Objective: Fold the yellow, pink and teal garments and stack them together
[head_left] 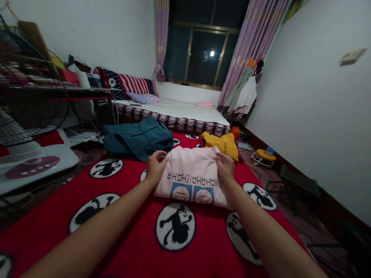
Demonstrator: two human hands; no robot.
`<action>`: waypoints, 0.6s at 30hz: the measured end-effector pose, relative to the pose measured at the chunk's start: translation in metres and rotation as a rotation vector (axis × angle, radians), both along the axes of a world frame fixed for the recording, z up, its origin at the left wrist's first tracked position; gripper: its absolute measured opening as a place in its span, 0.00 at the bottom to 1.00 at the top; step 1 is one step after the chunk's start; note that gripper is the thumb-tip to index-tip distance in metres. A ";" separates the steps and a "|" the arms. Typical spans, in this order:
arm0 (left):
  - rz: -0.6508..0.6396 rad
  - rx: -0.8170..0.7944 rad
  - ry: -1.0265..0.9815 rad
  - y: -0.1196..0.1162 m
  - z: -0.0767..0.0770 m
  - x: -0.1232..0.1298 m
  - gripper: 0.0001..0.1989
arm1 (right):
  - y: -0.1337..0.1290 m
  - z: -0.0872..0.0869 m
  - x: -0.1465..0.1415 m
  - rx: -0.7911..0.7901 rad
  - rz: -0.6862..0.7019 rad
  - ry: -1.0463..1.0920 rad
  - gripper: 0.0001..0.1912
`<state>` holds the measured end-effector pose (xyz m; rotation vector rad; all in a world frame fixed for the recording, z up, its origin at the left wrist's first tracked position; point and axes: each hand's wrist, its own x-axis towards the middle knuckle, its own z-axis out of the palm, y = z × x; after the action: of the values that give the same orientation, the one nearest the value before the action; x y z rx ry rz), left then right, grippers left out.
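Observation:
A pale pink printed garment (189, 164), folded into a compact bundle, lies in front of me on a red blanket (136, 231). Dark lettering and two blue squares with white faces appear upside down on it. My left hand (156, 165) grips its far left corner, fingers curled at the edge. At the far right corner, my right hand (225, 165) pinches the cloth in the same way. Behind the left hand rests a dark teal garment (139, 137). A yellow garment (222, 143) with dark lettering sits just beyond the right hand.
A bed (179, 109) with pillows stands below the window. On the left are a cluttered desk (87, 89) and a fan (29, 116). To the right, a yellow-topped stool (265, 155) and a dark folding stool (300, 181) stand on the floor. Clothes (245, 94) hang by the curtain.

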<state>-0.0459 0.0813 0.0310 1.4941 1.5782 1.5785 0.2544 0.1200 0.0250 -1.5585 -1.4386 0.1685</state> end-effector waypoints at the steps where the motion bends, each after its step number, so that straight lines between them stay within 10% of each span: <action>1: 0.019 0.011 0.128 -0.003 0.001 -0.001 0.11 | -0.001 0.001 -0.001 -0.035 0.009 -0.079 0.21; 4: 0.026 0.040 0.533 -0.013 0.010 0.008 0.11 | -0.009 0.006 -0.013 -0.113 0.015 -0.218 0.21; 11: -0.532 0.027 0.909 -0.006 0.007 0.069 0.27 | -0.028 0.008 -0.067 -0.285 0.234 -0.599 0.26; 18: -0.391 0.013 0.968 0.044 -0.022 0.064 0.28 | 0.008 -0.009 -0.052 -0.387 0.170 -0.687 0.33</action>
<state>0.0181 0.1249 0.0086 2.5903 1.5238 0.6363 0.2028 0.1281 0.0156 -1.9102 -2.1759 0.0030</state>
